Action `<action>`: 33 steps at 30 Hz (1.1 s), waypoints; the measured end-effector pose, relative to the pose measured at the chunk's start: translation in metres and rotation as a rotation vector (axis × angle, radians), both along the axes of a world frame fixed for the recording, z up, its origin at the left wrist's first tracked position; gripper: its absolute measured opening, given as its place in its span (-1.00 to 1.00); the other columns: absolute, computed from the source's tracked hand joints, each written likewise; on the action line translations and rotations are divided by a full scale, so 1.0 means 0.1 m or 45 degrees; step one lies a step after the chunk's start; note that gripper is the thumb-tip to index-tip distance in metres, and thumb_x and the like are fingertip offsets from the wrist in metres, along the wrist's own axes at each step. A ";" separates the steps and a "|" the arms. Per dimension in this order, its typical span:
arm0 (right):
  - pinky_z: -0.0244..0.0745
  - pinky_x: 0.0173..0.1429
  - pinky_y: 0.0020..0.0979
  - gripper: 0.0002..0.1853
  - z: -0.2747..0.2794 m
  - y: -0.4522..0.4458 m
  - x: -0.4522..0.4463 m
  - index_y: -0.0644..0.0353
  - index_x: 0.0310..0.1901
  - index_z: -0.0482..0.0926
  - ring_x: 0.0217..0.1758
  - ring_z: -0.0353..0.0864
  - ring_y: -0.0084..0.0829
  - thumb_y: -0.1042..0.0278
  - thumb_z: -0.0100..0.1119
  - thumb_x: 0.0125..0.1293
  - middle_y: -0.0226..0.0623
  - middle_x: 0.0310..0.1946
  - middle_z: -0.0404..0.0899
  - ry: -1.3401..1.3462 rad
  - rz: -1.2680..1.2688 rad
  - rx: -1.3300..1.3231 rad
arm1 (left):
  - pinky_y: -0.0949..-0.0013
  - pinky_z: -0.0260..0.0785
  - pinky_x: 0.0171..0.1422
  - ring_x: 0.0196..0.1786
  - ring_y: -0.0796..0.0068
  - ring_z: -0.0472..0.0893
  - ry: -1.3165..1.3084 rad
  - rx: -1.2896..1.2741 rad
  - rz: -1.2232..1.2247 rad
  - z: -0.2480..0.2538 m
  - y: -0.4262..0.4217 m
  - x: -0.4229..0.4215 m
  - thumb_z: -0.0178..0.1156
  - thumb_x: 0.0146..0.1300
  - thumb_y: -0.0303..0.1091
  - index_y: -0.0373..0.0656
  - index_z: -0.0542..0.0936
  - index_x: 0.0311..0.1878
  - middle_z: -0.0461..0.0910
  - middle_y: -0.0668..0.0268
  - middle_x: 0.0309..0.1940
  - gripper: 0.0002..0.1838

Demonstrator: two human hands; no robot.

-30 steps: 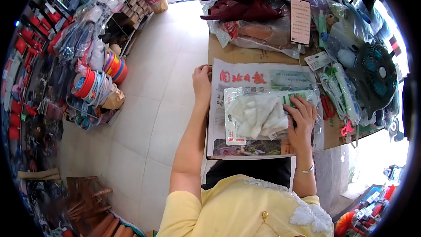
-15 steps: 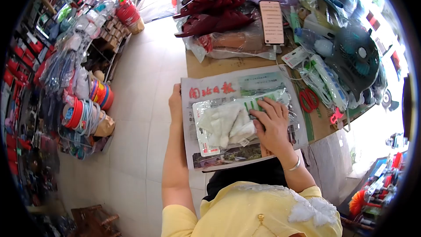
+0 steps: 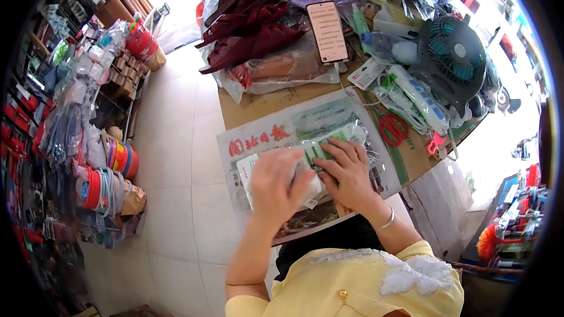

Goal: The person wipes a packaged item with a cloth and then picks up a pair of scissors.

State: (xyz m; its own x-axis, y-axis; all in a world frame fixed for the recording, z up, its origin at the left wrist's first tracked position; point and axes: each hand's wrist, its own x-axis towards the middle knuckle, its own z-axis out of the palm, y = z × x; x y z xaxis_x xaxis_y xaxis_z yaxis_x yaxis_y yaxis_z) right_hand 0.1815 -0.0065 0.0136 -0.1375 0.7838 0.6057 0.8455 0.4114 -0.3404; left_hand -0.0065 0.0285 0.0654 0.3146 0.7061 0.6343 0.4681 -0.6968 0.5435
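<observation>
A clear plastic packet of white gloves [image 3: 311, 191] lies on a newspaper [image 3: 235, 135] with red headline characters. My right hand [image 3: 349, 179] rests flat on the packet's right part, fingers spread. Over its left part is my left hand [image 3: 275, 182], slightly blurred, with the thumb apart from the fingers and nothing visible in it. Whether the left hand touches the packet I cannot tell. Together the two hands hide much of the white gloves.
Beyond the newspaper, dark red items [image 3: 252, 29] in plastic and a lit phone [image 3: 327, 32] with a cable lie on the cardboard-covered table [image 3: 247, 108]. Red-handled scissors [image 3: 393, 129] and a grey fan [image 3: 452, 58] are on the right. Stocked shelves [image 3: 106, 111] stand left across the tiled floor.
My left hand has let go of the newspaper's left edge and come across over the packet. My right hand stays on the packet. The view has shifted and tilted slightly.
</observation>
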 end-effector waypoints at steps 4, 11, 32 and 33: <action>0.20 0.44 -0.07 -0.69 0.03 -0.03 0.07 0.02 -0.03 0.69 0.35 0.44 -0.19 0.26 0.36 0.15 -0.26 0.15 0.58 -0.033 -0.007 -0.044 | -0.04 0.34 0.27 0.07 0.09 0.60 0.222 0.168 -0.099 -0.39 0.09 0.11 0.40 0.13 -0.10 -0.08 0.65 0.03 0.66 0.21 -0.03 -0.57; 0.25 0.40 -0.11 -0.68 0.04 -0.04 0.16 0.04 -0.02 0.68 0.33 0.46 -0.22 0.21 0.39 0.19 -0.27 0.15 0.59 0.062 0.072 -0.070 | -0.09 0.24 0.36 0.28 -0.04 0.46 0.302 0.090 -0.084 -0.44 -0.02 -0.11 0.48 -0.17 -0.18 0.03 0.67 0.07 0.54 0.13 0.21 -0.41; -0.13 0.55 0.22 -0.56 -0.05 -0.17 0.54 -0.04 0.00 0.67 0.39 0.38 -0.18 0.03 0.45 0.09 -0.27 0.17 0.54 0.000 -0.149 -0.060 | 0.08 0.38 0.23 0.16 0.10 0.56 0.417 0.130 -0.282 -0.31 0.01 0.36 0.42 -0.12 -0.33 0.05 0.69 0.01 0.59 0.21 0.17 -0.52; -0.12 0.55 0.22 -0.57 -0.05 -0.17 0.54 -0.04 0.00 0.67 0.39 0.39 -0.18 0.03 0.45 0.10 -0.28 0.17 0.54 0.037 -0.142 -0.038 | 0.07 0.35 0.26 0.20 0.10 0.54 0.353 0.006 -0.222 -0.39 0.13 0.29 0.43 -0.07 -0.30 0.09 0.69 0.03 0.58 0.20 0.20 -0.52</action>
State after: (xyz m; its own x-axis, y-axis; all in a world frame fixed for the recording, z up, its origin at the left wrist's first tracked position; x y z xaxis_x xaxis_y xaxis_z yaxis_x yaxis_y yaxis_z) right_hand 0.2352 -0.0240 0.0084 -0.0312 0.8110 0.5843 0.8753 0.3044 -0.3758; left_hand 0.0227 0.0411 0.0265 0.5920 0.6236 0.5106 0.4714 -0.7817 0.4083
